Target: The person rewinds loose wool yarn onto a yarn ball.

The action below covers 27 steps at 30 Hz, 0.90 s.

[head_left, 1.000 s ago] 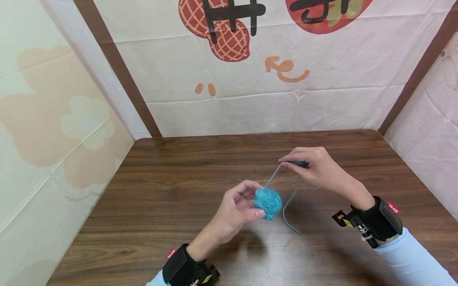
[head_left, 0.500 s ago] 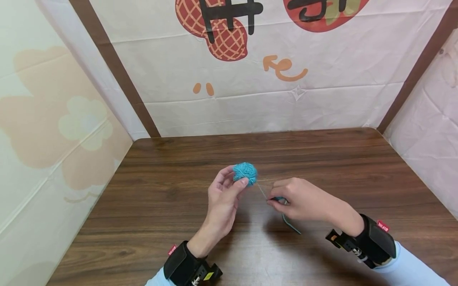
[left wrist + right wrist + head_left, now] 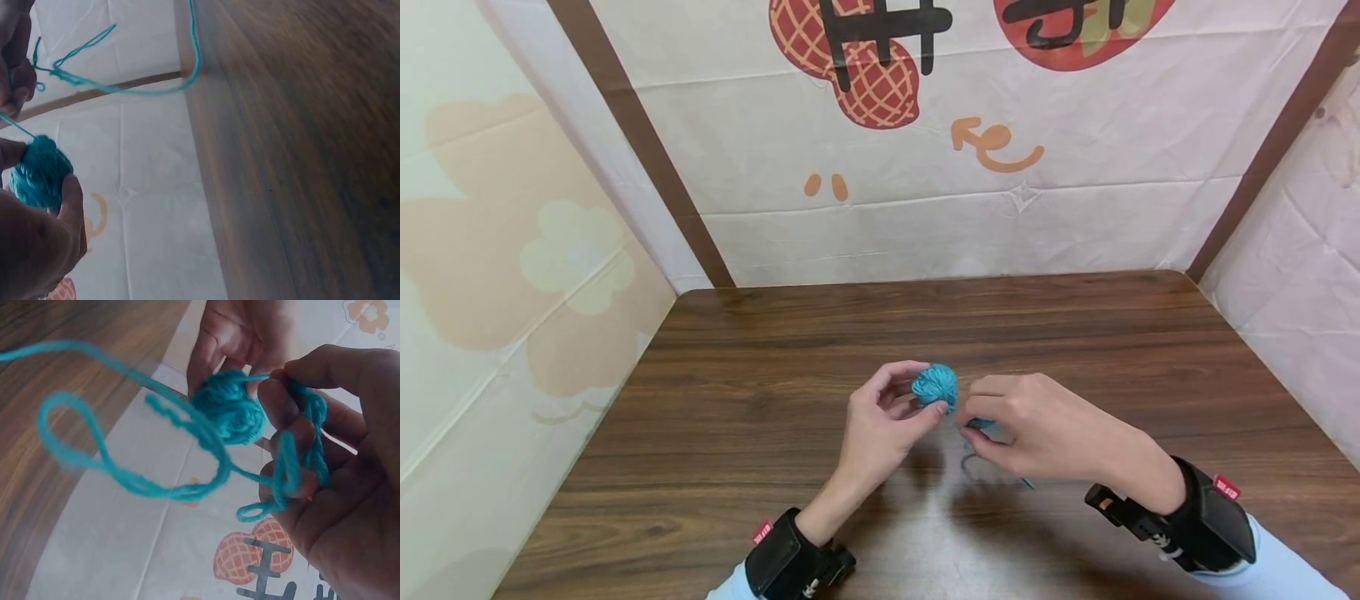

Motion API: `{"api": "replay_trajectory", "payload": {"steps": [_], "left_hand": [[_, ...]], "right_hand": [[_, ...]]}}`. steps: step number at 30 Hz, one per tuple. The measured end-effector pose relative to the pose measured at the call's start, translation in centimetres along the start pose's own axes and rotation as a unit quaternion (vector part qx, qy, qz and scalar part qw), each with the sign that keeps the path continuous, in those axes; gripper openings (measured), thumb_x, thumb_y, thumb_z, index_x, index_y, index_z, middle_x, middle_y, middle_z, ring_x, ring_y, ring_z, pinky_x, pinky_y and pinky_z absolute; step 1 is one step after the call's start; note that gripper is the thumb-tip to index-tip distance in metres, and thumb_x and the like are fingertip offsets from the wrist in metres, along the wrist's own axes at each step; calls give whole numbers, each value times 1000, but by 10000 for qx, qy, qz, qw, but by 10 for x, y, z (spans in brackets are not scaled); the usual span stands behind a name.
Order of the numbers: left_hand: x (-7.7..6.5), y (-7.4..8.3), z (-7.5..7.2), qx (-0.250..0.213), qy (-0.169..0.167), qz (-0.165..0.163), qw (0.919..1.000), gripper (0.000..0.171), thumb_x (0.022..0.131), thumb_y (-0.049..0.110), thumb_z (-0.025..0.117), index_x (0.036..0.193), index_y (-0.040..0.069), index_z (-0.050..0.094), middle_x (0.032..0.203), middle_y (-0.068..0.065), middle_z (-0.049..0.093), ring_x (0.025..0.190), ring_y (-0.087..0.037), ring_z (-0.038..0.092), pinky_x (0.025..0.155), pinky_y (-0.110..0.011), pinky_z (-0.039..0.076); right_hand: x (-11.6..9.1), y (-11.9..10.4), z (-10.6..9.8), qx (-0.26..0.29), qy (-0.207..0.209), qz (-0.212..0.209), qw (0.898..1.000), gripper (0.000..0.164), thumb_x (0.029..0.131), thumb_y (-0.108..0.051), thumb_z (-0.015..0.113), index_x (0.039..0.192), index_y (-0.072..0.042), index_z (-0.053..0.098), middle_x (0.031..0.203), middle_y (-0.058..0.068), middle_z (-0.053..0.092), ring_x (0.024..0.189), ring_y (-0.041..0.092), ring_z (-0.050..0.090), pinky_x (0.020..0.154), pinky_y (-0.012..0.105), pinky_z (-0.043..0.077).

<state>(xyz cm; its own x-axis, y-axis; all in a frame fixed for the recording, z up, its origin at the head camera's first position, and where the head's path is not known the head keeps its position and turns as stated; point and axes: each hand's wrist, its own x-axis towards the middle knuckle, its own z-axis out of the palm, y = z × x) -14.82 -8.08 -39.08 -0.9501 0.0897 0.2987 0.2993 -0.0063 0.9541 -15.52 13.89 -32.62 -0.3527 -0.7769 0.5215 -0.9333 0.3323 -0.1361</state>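
A small ball of turquoise yarn (image 3: 936, 386) is pinched between the thumb and fingers of my left hand (image 3: 882, 425), above the middle of the table. Close on its right, my right hand (image 3: 1037, 425) pinches the strand that runs from the ball. In the right wrist view, a bunched length of yarn (image 3: 317, 437) lies against the curled fingers of that hand. Loose loops of yarn (image 3: 134, 481) dangle below it. The left wrist view shows the ball (image 3: 42, 172) between thumb and finger, with a short taut strand leading up to the right hand.
Both hands are over a dark brown wooden table (image 3: 760, 350). A white printed cloth (image 3: 925, 233) hangs behind its far edge, with more cloth at the left and right sides. Each wrist wears a black camera band (image 3: 1202, 508).
The ball first went up and left with the left hand, then came back slightly right and down, turned in the fingers. My right hand came down and left, close to the ball, still pinching yarn.
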Motion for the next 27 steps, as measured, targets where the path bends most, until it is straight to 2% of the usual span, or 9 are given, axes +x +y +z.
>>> {"api": "replay_trajectory", "payload": {"steps": [8,14,21,27], "left_hand": [[-3,0,-1,50,-734,65,9973,43,85,7,81,125,12,66,122,-10,68,109,-18,68,91,-28,61],[-5,1,-2,-60,-1223,-160,9923,43,85,6,80,126,12,66,125,-8,67,108,-16,68,91,-29,61],[-7,2,-2,-144,-1414,-146,9897,44,84,3,79,125,7,66,127,-12,66,108,-14,67,91,-28,61],[-8,2,-2,-172,-1627,-133,9864,44,84,2,79,126,6,65,127,-14,66,108,-11,66,91,-27,61]], "right_hand": [[3,6,-8,-72,381,-134,9992,26,78,0,83,96,-16,74,83,-10,58,65,-4,50,58,6,42],[4,15,-12,-52,468,-40,9989,26,78,0,84,98,-14,76,90,-9,66,75,-3,61,64,10,51],[3,28,-14,287,506,93,9983,25,79,3,83,97,-12,76,93,-8,71,79,-2,64,64,11,51],[3,38,-14,707,639,111,9954,8,92,-9,75,100,-12,77,92,-4,73,73,-4,60,59,9,45]]}}
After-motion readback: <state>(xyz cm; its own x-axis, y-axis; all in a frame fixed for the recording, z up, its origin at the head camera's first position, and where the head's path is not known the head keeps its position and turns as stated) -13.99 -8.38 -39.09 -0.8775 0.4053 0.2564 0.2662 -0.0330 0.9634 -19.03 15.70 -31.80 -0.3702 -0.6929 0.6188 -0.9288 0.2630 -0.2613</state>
